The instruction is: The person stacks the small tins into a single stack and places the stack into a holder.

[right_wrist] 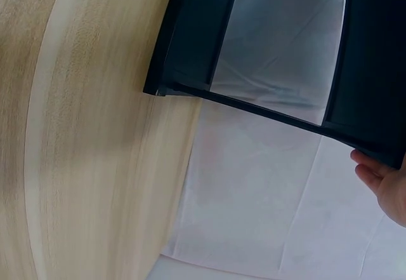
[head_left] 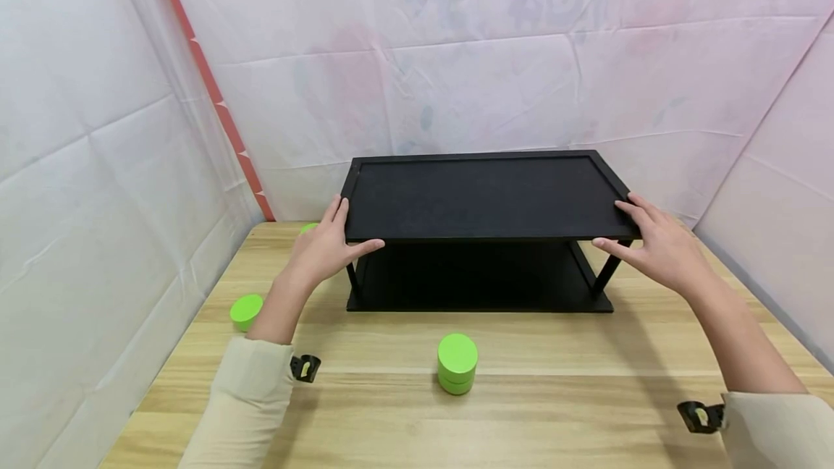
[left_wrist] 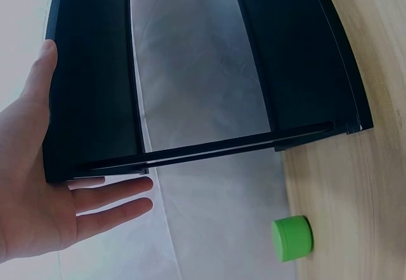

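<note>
A black two-tier shelf (head_left: 489, 197) stands on the wooden table, its flat top board above a lower board (head_left: 469, 281) with slanted legs between. My left hand (head_left: 326, 244) holds the top board's left front corner, thumb along the front edge and fingers at the side. In the left wrist view, the fingers (left_wrist: 114, 207) of that hand extend past the shelf's end. On the opposite side, my right hand (head_left: 661, 244) grips the right front corner with its thumb at the front and fingers over the side rim. Only part of this hand (right_wrist: 390, 188) shows in the right wrist view.
In front of the shelf stands a green round container (head_left: 457, 360). Another green round piece (head_left: 246, 310) sits by my left forearm, and a third green piece (head_left: 309, 228) is mostly hidden behind my left hand. White cloth walls (head_left: 456, 93) enclose the table (head_left: 554, 418).
</note>
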Tool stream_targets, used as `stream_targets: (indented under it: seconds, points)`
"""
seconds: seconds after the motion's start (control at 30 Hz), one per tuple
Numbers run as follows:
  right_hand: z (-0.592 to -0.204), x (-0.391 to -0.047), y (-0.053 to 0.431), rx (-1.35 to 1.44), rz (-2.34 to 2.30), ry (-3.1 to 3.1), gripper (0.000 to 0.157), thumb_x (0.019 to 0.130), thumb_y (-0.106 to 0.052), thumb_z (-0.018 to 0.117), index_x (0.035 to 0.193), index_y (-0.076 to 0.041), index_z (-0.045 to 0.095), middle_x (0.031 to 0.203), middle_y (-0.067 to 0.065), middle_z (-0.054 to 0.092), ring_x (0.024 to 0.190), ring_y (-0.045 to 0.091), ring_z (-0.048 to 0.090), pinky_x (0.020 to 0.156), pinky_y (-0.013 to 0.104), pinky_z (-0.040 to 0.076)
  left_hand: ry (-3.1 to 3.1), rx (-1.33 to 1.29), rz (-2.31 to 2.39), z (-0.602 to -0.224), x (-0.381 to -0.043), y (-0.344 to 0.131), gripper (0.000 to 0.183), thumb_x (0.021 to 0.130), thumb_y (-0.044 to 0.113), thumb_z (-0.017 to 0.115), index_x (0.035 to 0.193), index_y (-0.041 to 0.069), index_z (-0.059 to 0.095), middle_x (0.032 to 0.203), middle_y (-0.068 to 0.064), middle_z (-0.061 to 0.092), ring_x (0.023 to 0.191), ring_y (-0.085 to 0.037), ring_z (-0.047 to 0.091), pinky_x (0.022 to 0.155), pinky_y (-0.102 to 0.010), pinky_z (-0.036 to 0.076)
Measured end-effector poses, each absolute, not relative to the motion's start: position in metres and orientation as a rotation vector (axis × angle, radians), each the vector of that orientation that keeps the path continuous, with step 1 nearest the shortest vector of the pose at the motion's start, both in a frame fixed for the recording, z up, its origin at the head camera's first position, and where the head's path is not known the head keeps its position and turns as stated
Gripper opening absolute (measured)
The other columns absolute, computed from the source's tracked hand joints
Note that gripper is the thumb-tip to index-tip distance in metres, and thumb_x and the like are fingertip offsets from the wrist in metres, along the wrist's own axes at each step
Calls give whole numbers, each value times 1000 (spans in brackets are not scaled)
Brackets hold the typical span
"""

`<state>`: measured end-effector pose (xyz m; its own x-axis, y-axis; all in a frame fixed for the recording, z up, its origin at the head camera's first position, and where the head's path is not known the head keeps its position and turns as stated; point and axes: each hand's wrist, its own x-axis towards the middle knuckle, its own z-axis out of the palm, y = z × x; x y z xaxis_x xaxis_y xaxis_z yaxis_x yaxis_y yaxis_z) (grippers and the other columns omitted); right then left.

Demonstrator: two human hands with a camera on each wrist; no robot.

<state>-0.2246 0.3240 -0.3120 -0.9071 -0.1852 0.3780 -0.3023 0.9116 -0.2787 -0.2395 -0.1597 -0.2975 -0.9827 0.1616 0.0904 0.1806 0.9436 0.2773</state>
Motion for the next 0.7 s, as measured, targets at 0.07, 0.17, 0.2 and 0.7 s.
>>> stream_targets:
  seconds: [0.07, 0.17, 0.2, 0.7]
  points:
    - [-312, -226, 324, 360, 471, -2730, 78, 82, -46, 64, 133, 6, 38, 140, 28, 28, 118, 54, 28, 89, 64, 22, -3031, -262, -438, -297, -239, -160, 111, 71, 80, 43, 147, 7, 10, 152, -9, 3, 49, -20, 47, 48, -32, 36]
    - [-311, -227, 324, 366, 466, -2730, 77, 82, -46, 64, 133, 6, 38, 140, 28, 28, 117, 54, 29, 89, 64, 23, -3031, -256, -437, -297, -239, -160, 111, 71, 80, 43, 147, 7, 10, 152, -9, 3, 51, -20, 48, 49, -32, 37]
    - [-311, -228, 324, 370, 464, -2728, 77, 82, -46, 64, 133, 6, 38, 140, 28, 28, 117, 54, 29, 88, 64, 24, -3029, -256, -437, -297, -239, -160, 111, 71, 80, 44, 147, 7, 9, 152, -9, 3, 51, -20, 49, 48, -32, 37]
    - [-308, -232, 324, 382, 469, -2720, 77, 82, -45, 64, 133, 6, 39, 140, 28, 29, 119, 52, 30, 88, 64, 25, -3026, -237, -410, -294, -238, -159, 113, 70, 81, 42, 147, 6, 10, 152, -12, 6, 66, -25, 57, 49, -32, 36]
